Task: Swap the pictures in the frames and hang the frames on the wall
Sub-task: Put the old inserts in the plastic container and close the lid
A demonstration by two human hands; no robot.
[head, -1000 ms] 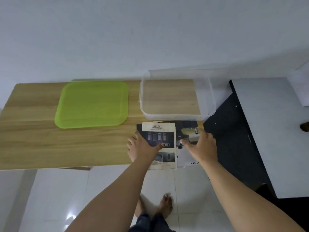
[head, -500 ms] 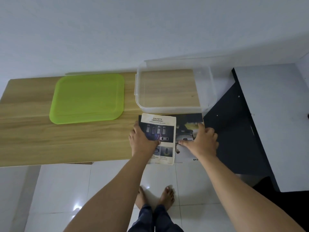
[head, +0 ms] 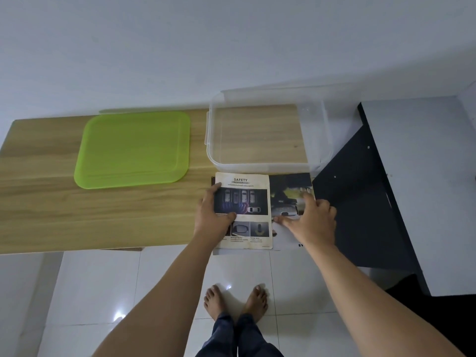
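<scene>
At the near right corner of the worktop (head: 103, 215) two pictures lie side by side, touching: a pale sheet headed SAFETY (head: 247, 202) on the left and a dark car picture (head: 288, 189) on the right, both reaching the near edge. The left hand (head: 210, 212) rests over the SAFETY sheet's left edge, thumb and forefinger apart and laid on its face. I judge this hold pins the sheet so it cannot slide. The right hand (head: 311, 220) lies on the car picture with its fingers (head: 284, 221) spread wide and nearly straight. The forefinger reaches left to the seam between the two — likely to square one against the other, or to part them for the swap.

A thin black edge (head: 212, 180) shows at the SAFETY sheet's far left corner; whether it is a frame beneath I cannot tell. Just beyond the pictures stands a clear plastic tub (head: 257, 167), and left of it a green tray (head: 134, 148) lies flat. A dark panel (head: 360, 202) sits beside the worktop's right end. No frame hangs on the visible wall, so both the swap and the hanging look undone.
</scene>
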